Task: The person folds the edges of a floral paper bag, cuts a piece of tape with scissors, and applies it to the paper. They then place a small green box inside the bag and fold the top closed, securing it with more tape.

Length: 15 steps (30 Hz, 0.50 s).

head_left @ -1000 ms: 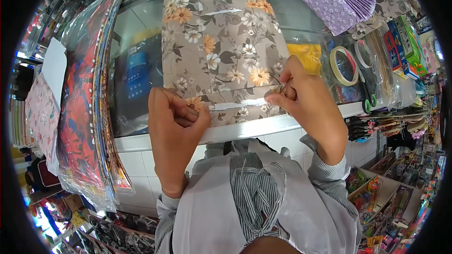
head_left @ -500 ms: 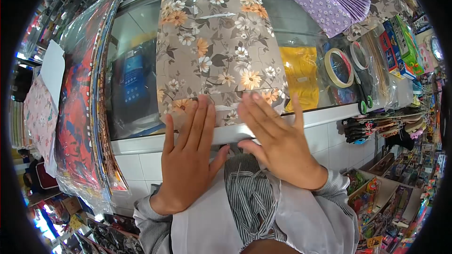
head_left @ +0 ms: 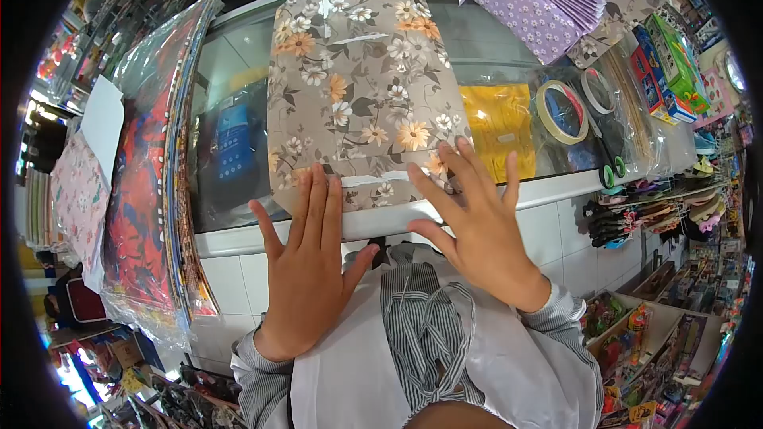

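A piece of floral wrapping paper (head_left: pixel 362 103), brownish-grey with orange and white flowers, lies on the glass counter (head_left: pixel 501 56). Whitish strips run across it near the top and along its near fold. My left hand (head_left: pixel 306 270) rests its outstretched fingertips on the paper's near left corner. Fingers spread, my right hand (head_left: pixel 485 230) touches the near right part of the paper. Neither hand holds anything. Whether a box or other thing is inside the paper cannot be made out.
Tape rolls (head_left: pixel 563 114) and scissors (head_left: pixel 610 163) lie to the right, beside a yellow packet (head_left: pixel 501 127) seen at the counter. A purple pleated paper piece (head_left: pixel 540 8) sits at the back right. Plastic-wrapped sheets (head_left: pixel 143 183) stand at the left. Small coloured boxes (head_left: pixel 671 71) are far right.
My hands have moved apart, the left one leftward and the right one up and rightward, with fingers spreading. The whitish strip on the near fold now shows more fully. The view has shifted slightly.
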Each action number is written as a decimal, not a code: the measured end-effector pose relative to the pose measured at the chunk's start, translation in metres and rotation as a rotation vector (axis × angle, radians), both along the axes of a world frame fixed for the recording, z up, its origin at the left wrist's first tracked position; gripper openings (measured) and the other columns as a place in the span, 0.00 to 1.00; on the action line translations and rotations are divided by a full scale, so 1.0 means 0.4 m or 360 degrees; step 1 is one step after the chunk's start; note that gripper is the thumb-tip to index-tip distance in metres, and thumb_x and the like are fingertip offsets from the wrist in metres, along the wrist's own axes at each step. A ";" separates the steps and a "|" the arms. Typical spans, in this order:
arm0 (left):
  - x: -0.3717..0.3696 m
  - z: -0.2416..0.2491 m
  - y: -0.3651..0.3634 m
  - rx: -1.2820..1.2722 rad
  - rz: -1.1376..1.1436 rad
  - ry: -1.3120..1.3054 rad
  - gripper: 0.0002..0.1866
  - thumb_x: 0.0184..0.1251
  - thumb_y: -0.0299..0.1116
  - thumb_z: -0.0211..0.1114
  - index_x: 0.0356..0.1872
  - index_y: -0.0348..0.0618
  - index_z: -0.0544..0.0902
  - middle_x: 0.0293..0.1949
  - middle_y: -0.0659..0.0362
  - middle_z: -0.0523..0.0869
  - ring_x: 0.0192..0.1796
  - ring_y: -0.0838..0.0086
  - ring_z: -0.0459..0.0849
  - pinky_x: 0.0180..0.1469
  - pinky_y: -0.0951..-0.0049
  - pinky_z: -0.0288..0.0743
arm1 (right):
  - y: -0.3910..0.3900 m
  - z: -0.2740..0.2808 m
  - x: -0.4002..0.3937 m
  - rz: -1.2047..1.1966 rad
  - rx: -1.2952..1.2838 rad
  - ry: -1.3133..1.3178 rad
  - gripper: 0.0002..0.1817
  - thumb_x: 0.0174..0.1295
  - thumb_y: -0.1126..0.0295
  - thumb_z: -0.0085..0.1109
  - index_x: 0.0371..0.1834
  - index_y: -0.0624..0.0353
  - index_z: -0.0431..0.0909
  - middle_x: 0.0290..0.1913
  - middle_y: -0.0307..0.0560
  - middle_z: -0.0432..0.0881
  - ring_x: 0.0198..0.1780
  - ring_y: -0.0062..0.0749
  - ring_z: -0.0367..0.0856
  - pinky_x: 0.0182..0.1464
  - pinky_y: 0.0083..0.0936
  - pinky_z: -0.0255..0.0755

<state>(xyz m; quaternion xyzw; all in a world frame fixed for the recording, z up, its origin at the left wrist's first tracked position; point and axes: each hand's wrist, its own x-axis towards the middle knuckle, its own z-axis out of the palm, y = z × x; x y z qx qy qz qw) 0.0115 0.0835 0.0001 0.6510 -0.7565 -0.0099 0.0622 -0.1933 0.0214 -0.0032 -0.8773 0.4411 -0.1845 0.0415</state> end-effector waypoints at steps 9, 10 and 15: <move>0.076 -0.037 0.023 -0.0186 0.0443 0.0260 0.40 0.70 0.53 0.56 0.72 0.33 0.57 0.74 0.45 0.58 0.78 0.54 0.49 0.71 0.39 0.15 | -0.012 0.007 -0.014 0.0036 0.0080 -0.0075 0.25 0.64 0.51 0.57 0.58 0.56 0.77 0.67 0.54 0.67 0.73 0.47 0.59 0.72 0.61 0.37; 0.073 -0.036 0.020 -0.0230 0.0454 0.0322 0.39 0.70 0.51 0.57 0.72 0.34 0.57 0.72 0.45 0.60 0.77 0.54 0.52 0.71 0.39 0.17 | -0.015 0.008 -0.012 0.0051 0.0093 -0.0102 0.25 0.65 0.52 0.57 0.58 0.56 0.76 0.67 0.54 0.67 0.73 0.48 0.59 0.72 0.61 0.38; 0.072 -0.016 -0.003 -0.0414 0.0545 0.0559 0.34 0.67 0.40 0.63 0.71 0.38 0.62 0.57 0.52 0.76 0.60 0.61 0.72 0.71 0.48 0.39 | -0.033 -0.011 0.006 0.0224 0.0124 -0.0149 0.25 0.66 0.53 0.56 0.60 0.57 0.75 0.70 0.55 0.64 0.75 0.52 0.54 0.71 0.63 0.40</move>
